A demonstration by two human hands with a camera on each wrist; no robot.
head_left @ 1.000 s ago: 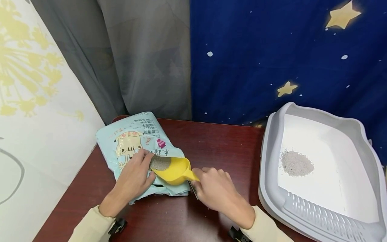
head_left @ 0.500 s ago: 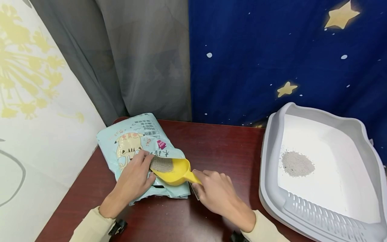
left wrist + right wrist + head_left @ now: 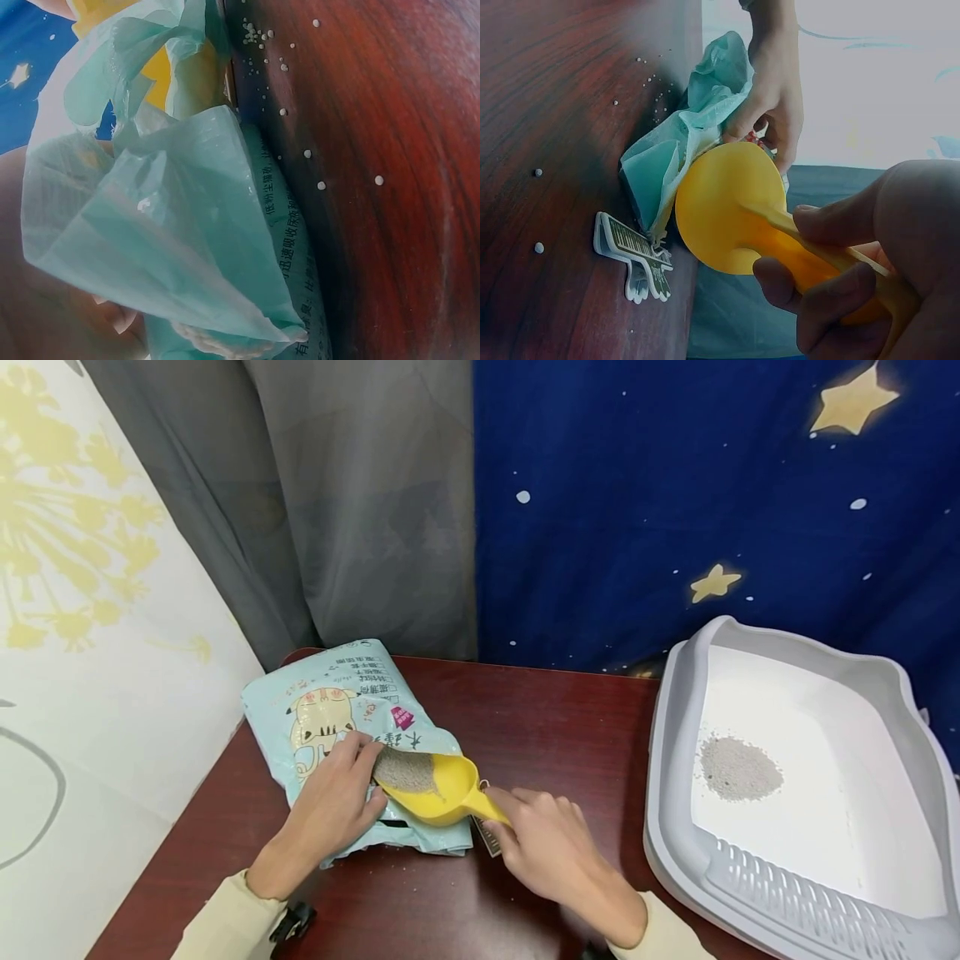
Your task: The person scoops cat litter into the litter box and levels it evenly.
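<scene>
Dark red surface point(image 3: 540, 727); blue star curtain point(image 3: 675, 485) and grey curtain point(image 3: 360, 502) beyond both hands. Litter tray point(image 3: 675, 710) well right of right hand point(image 3: 551, 847), partly cut off. Left hand point(image 3: 337, 802) pinches litter bag point(image 3: 337, 710) open. Right hand's fingers curl round yellow scoop point(image 3: 438, 789) at the bag mouth; handle mostly hidden.

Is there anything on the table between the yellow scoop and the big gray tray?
Nothing visible blocks the way. The scoop, held by the right hand, sits at the bag, and only bare table lies between it and the tray. A small flat clip lies beside the bag, under the scoop.
</scene>
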